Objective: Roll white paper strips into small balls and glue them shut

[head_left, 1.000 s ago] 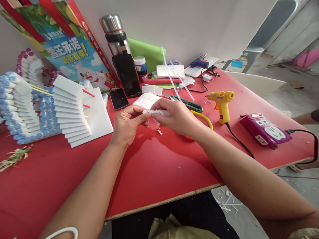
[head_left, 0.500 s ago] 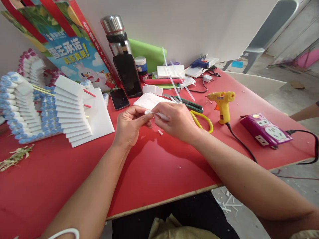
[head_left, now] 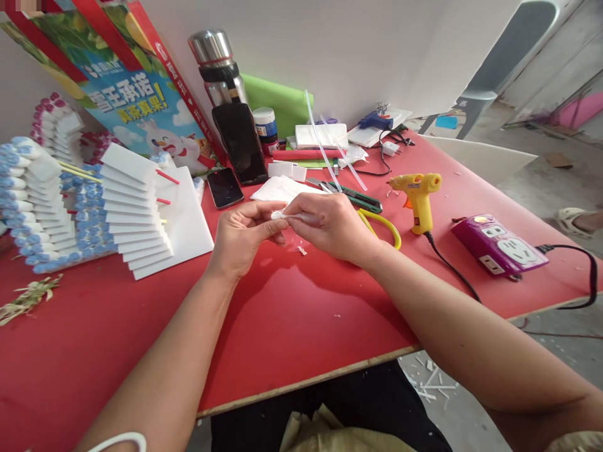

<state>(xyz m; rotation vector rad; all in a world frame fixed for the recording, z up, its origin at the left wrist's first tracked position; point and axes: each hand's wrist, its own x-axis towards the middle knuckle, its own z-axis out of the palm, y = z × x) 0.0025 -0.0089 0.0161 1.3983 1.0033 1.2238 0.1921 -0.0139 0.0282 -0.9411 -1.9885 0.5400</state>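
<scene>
My left hand (head_left: 238, 235) is closed in a pinch, with thumb and fingertips on a small white bunched piece (head_left: 277, 215) that looks like tissue or thin film. From the other side my right hand (head_left: 332, 226) pinches the same white piece; part of it shows between the fingers and the rest is hidden. Both hands are held over the red table, fingertips nearly touching. Right behind them lies a flat white sheet or packet (head_left: 276, 189). Tiny white scraps (head_left: 301, 250) rest below the fingers. Yellow handles (head_left: 396, 237), probably of scissors, and a green utility knife (head_left: 362, 199) lie beyond my right hand.
A yellow glue gun (head_left: 419, 194) stands at right beside a purple power strip (head_left: 502, 245) with its cord. On the left are a white stepped model (head_left: 141, 220), a phone (head_left: 225, 188) and a printed bag (head_left: 136, 94). A steel flask (head_left: 214, 63) rises behind. Someone's foot (head_left: 584, 221) shows at far right.
My fingertips have shifted slightly, and more of the white piece shows bunched between them. The view has moved a little. At far right, another person's limb has changed position.
</scene>
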